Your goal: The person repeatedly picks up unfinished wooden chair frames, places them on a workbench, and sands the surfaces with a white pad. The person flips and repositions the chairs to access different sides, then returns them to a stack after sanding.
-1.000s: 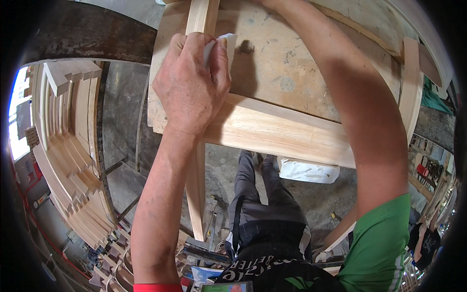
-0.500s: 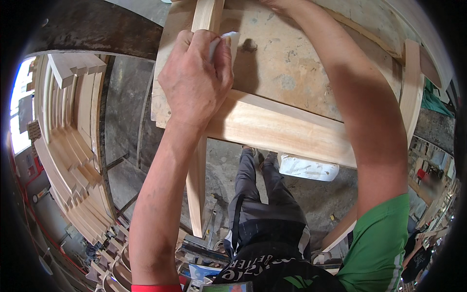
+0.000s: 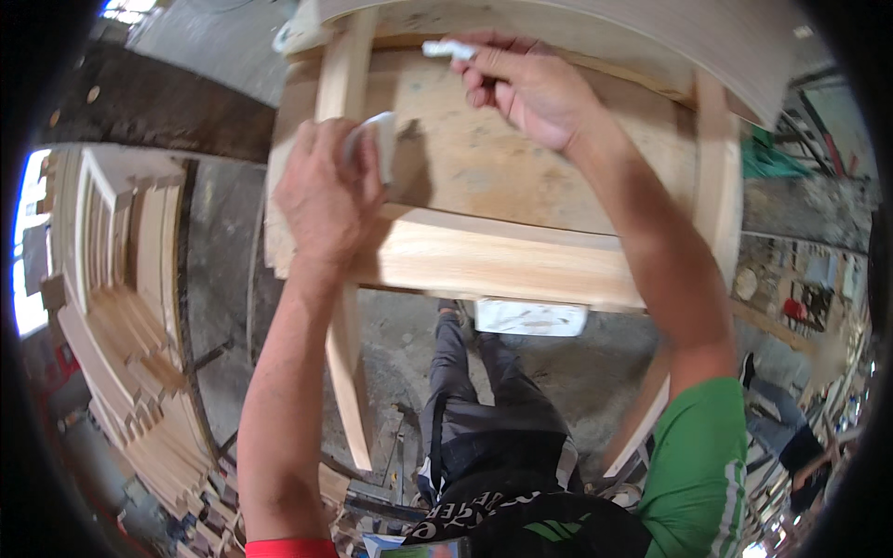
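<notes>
The hands are apart, each closed on something: the left hand (image 3: 327, 186) grips a folded white sheet (image 3: 384, 139) over one corner of a pale wooden frame (image 3: 502, 263), the thumb apparently pressing it against the fingers to stop it slipping. The right hand (image 3: 530, 88) pinches a small white piece (image 3: 446, 49) above the table (image 3: 507, 186), seemingly by one end so that the other projects freely
</notes>
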A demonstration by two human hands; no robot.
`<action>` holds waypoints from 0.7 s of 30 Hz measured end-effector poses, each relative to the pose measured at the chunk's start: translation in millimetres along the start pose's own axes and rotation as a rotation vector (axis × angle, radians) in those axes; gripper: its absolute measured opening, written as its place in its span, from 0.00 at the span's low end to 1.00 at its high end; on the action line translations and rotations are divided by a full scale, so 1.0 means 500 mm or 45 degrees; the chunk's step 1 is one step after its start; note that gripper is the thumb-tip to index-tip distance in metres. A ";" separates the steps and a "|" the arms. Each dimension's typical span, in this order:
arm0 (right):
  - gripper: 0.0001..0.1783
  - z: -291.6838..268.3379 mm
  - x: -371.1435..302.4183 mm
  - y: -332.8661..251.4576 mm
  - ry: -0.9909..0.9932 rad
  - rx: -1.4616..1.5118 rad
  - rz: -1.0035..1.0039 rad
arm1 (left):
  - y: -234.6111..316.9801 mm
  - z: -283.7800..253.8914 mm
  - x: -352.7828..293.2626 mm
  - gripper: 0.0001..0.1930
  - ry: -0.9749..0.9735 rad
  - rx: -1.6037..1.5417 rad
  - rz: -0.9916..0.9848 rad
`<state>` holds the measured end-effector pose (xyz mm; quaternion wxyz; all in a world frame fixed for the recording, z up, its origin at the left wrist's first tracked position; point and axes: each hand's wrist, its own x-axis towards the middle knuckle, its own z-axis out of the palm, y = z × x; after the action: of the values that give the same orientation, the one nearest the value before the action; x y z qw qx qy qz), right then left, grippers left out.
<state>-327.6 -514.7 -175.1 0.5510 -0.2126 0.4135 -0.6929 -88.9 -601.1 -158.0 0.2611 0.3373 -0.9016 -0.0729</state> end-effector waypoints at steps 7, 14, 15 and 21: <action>0.08 -0.040 -0.305 -0.102 0.234 -0.599 -0.363 | -0.006 -0.005 -0.017 0.07 0.043 -0.027 0.004; 0.12 -0.231 -0.486 -0.361 1.362 -2.610 -1.215 | 0.004 0.008 -0.009 0.09 0.021 -0.052 0.080; 0.13 -0.283 -0.513 -0.394 1.362 -2.925 -1.228 | 0.019 0.018 0.001 0.08 0.020 -0.107 0.113; 0.14 -0.192 -0.442 -0.276 1.520 -1.621 -0.838 | -0.032 0.004 -0.033 0.05 0.082 -0.094 0.128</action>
<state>-413.9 -267.7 -82.6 -0.1972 -0.1897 0.8492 -0.4516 -70.4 -602.5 -171.7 0.3055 0.2840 -0.9051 -0.0820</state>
